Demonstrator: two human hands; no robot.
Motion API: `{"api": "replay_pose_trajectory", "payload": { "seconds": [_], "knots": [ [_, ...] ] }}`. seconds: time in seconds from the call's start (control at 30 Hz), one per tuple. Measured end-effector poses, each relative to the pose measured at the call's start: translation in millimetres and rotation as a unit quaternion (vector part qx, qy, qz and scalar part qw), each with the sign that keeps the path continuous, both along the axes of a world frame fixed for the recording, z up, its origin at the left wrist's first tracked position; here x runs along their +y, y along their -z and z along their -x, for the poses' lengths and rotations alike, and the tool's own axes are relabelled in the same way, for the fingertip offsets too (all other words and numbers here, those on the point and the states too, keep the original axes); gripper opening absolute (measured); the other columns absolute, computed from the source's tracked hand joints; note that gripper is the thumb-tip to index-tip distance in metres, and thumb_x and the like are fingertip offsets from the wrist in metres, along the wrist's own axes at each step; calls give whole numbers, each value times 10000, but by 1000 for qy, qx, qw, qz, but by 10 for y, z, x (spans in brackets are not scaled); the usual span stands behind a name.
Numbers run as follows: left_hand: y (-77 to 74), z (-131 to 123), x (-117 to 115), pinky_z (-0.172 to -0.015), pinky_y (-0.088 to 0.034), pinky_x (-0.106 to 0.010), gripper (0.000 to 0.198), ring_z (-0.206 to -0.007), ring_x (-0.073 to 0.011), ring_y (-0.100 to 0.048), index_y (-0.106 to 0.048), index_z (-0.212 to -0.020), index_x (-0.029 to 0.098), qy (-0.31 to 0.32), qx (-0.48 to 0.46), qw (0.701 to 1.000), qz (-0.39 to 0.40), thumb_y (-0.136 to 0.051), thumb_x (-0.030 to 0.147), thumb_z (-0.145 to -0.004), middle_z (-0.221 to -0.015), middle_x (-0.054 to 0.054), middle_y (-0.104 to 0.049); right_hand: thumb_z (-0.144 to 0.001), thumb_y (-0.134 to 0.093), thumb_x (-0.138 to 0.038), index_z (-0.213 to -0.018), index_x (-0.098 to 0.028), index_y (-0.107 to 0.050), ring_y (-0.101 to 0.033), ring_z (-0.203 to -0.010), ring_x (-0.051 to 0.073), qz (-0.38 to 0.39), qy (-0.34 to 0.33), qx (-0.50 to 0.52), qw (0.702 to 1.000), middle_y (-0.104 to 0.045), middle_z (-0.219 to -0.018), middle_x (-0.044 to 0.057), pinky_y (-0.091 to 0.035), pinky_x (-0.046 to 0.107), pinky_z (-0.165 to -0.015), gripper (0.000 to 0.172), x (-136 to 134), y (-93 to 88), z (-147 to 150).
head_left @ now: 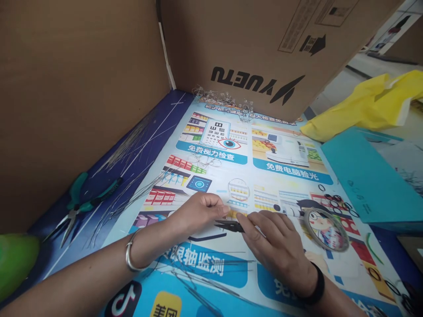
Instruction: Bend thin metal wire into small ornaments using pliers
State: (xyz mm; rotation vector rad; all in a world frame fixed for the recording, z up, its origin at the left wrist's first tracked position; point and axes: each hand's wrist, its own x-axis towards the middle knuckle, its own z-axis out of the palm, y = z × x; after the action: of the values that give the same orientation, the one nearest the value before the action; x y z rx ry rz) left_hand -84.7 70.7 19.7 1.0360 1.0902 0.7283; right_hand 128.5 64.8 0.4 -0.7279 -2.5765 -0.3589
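Note:
My right hand (271,235) is wrapped round a pair of pliers (230,226), whose dark pointed jaws reach left toward my left fingertips. Thumb and fingers of my left hand (200,214) are pinched together right at the jaws. What they pinch is too small to make out. Both hands hover low over a printed poster (214,202). Thin metal wires (205,275) lie across the poster in front of my hands. Beyond them rests a loose wire loop (239,189).
Teal-handled pliers (77,206) and more wires (127,149) lie at left. Cardboard (231,44) walls the back and left. Wire pieces with clear beads (228,99) sit at the back. A tape roll (306,226), black rings (335,203), teal box (366,176) and yellow bag (366,103) are right.

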Motion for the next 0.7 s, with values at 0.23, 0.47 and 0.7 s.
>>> {"api": "replay_pose_trajectory", "payload": {
  "seconds": [0.23,0.47,0.7],
  "knots": [
    [7,-1,-36,-415,-115,-231,316,-402,-43,-199,-478,-611,170,4,-54,994,93,-626,425,-723,-452,85,-319,-805,-592,-114,-1125,-137,-573,-531,-841,223,-9,-13,0,1000,-632,-944,72,-395,372,-703,321,4,11,6],
    [83,13,-41,-401,-77,-251,298,-374,-32,-197,-482,-633,168,14,-91,990,105,-614,399,-766,-470,79,-333,-823,-577,-109,-1133,-125,-571,-530,-831,220,-20,-21,-3,1000,-637,-923,73,-390,367,-692,311,12,-4,-2],
    [127,28,-48,-387,-80,-247,288,-371,-26,-203,-467,-653,172,24,-122,986,115,-609,384,-786,-494,80,-334,-848,-540,-99,-1134,-127,-570,-527,-831,211,-16,-24,-9,1000,-640,-919,67,-386,361,-700,290,10,-34,0]
  ]
}}
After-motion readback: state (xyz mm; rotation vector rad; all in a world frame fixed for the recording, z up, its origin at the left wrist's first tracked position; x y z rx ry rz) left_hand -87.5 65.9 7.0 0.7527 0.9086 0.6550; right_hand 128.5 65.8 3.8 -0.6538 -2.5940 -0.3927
